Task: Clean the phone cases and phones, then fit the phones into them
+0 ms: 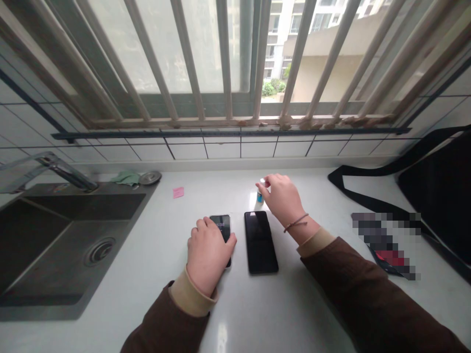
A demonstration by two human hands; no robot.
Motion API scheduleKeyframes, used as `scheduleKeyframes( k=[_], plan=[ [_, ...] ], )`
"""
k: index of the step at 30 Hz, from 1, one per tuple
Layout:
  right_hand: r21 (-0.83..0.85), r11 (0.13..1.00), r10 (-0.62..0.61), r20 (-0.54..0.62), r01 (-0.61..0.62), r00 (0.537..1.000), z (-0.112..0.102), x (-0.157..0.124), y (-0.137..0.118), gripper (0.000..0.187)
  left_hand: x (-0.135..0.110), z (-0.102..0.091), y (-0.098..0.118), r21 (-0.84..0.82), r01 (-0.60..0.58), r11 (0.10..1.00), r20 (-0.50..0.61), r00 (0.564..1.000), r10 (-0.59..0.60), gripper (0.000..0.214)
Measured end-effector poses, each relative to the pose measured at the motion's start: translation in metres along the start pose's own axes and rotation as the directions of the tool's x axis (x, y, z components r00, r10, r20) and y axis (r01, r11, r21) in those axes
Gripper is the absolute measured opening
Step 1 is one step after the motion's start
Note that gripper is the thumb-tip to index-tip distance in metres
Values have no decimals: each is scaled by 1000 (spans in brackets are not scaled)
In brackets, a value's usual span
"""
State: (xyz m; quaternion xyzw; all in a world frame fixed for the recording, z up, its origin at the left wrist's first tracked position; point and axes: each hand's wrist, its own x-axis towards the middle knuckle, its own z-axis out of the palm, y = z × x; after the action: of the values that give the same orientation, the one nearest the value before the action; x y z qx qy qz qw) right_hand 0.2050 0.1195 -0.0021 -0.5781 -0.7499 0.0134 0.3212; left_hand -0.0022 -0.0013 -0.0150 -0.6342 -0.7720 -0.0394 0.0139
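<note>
Two phones lie side by side on the white counter (257, 314). My left hand (208, 252) rests curled over the left phone (222, 225), whose screen is lit, and covers its lower half. The right phone (260, 241) is dark and lies untouched. Just behind it, my right hand (281, 196) is closed round the top of a small bottle (260, 195) with a white cap and a blue label, which stands upright on the counter.
A dark sink (55, 245) with a tap (62, 171) fills the left side. A pink sticky note (178, 192), a green cloth (127, 177) and a metal drain plug (149, 177) lie near it. A black bag (437, 191) sits at the right. Behind is a barred window.
</note>
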Motion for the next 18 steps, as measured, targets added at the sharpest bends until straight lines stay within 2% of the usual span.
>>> scheduleKeyframes(
  k=[5,11,15,18],
  plan=[
    [50,990,-135,-3,135,991,10,12,-26,20,-1,-3,1,-6,9,1000,21,1000,-9,65],
    [154,972,-198,116,180,973,32,32,-70,19,-1,-4,0,-7,18,1000,31,999,-18,63],
    [167,970,-203,146,178,968,45,32,-80,20,0,-3,-1,-23,13,1000,24,1000,-13,60],
    [179,967,-208,151,180,966,47,29,-79,21,0,-3,-2,-25,13,1000,20,1000,-12,59]
  ],
)
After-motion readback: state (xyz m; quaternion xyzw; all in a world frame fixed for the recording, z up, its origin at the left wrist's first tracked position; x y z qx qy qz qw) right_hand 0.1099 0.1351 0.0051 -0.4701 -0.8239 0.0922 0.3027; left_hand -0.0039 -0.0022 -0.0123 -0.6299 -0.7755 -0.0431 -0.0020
